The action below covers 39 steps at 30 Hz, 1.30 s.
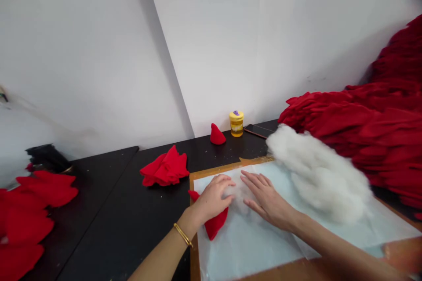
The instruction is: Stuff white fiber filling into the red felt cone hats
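A thin tuft of white stuffing [243,194] lies on the white sheet between my two hands. My left hand [214,197] curves its fingers and thumb round the tuft's left edge. Under that hand is a red cone-shaped cloth piece [216,225], partly hidden by the palm and wrist. My right hand [267,202] has its fingers stretched out flat, with the tips at the right side of the tuft. To the right of it a large heap of white stuffing [325,175] rests on the sheet.
The white sheet [257,250] covers a brown board on a black table [132,224]. Red cloth pieces [166,167] lie left, with more at the far left. A red cone [216,135], a yellow-lidded jar [236,124] and a phone [259,131] stand behind. Red cloth [372,127] piles high at right.
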{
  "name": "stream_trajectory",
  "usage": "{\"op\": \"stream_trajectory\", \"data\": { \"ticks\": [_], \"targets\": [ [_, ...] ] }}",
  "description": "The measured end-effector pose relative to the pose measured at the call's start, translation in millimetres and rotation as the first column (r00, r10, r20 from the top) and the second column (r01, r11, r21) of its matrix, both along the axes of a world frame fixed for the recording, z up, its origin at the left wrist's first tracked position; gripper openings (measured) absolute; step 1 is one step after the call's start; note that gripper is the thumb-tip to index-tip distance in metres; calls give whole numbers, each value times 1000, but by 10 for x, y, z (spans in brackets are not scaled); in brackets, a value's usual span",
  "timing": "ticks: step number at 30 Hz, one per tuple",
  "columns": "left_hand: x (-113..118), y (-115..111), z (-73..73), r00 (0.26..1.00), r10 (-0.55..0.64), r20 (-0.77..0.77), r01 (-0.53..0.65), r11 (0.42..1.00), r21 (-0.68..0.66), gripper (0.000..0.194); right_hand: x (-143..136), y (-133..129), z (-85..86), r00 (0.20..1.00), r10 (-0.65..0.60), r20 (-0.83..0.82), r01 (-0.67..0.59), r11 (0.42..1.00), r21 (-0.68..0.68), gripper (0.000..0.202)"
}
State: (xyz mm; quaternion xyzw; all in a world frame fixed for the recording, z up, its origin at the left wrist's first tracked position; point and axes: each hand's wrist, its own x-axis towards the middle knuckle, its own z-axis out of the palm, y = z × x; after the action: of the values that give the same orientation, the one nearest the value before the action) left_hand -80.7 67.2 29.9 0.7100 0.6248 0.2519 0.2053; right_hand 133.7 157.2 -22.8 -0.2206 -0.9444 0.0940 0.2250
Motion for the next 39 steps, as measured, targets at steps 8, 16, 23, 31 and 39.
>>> {"op": "stream_trajectory", "data": {
  "ticks": [8, 16, 23, 31, 39],
  "targets": [
    [343, 49, -207, 999, -20, 35, 25, 991, -135, 106, 193, 22, -161, 992, -73, -106, 30, 931, -364, 62],
    [279, 259, -108, 999, 40, 15, -39, 995, -92, 73, 300, 333, 112, 984, -138, -116, 76, 902, -424, 29],
    [219, 180, 53, 998, 56, -20, -56, 998, -2, 70, 312, 402, -58, 988, -153, -34, 133, 936, -327, 15],
    [468, 249, -204, 998, -33, -48, 30, 998, -56, 65, 184, 386, -140, 985, -167, -52, 157, 973, -167, 63],
    [618, 303, -292, 992, -106, -74, 102, 993, -55, 56, 252, 181, -171, 1000, -1, 6, 2, 993, -116, 54]
  ]
}}
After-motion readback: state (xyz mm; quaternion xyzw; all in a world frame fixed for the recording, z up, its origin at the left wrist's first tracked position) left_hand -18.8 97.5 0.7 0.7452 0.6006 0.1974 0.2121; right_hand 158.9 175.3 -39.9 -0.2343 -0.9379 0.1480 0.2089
